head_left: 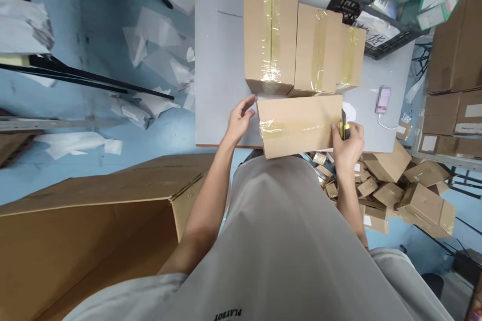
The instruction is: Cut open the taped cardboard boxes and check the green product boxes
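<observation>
I see the carton [301, 110] at the front edge of the grey table [218, 85], with its near side reaching past this edge, towards the grey shirt [278, 200]. The left hand [240, 119] has its fingers bent and its thumb apart, holding nothing, just beside the carton's left end; whether the fingertips touch, I cannot tell. The right hand [347, 146] is curled around a yellow-and-black cutter [344, 126], at the carton's right end.

In my judgement, the carton could tip or slide into the lap, because part of it lacks support and the left hand does not grip it. The cutter could also slip on the smooth tape [289, 126] and scratch the contents or the hand; how far its blade is out, I cannot tell.

The carton is long and box-shaped, of matt brown cardboard, while the tape is shiny and wrinkled. Behind it, three taped boxes [307, 50] stand side by side, with straight edges
</observation>
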Demonstrator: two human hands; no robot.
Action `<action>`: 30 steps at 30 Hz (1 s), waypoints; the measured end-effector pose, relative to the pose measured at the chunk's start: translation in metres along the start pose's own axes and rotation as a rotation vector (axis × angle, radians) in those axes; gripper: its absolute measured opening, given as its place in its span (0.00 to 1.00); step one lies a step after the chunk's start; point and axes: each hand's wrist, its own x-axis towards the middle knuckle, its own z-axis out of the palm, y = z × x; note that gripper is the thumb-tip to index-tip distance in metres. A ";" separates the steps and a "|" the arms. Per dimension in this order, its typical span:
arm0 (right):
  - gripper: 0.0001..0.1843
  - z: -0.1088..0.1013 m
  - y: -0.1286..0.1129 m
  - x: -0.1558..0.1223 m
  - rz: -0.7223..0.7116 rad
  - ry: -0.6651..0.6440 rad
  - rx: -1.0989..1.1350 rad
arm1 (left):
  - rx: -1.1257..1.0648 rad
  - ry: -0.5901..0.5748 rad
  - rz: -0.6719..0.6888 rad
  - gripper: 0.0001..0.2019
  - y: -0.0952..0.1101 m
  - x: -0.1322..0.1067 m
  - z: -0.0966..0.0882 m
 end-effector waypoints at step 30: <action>0.29 -0.003 -0.208 -0.120 -0.005 -0.628 -0.305 | 0.067 -0.358 0.190 0.15 0.104 0.014 -0.027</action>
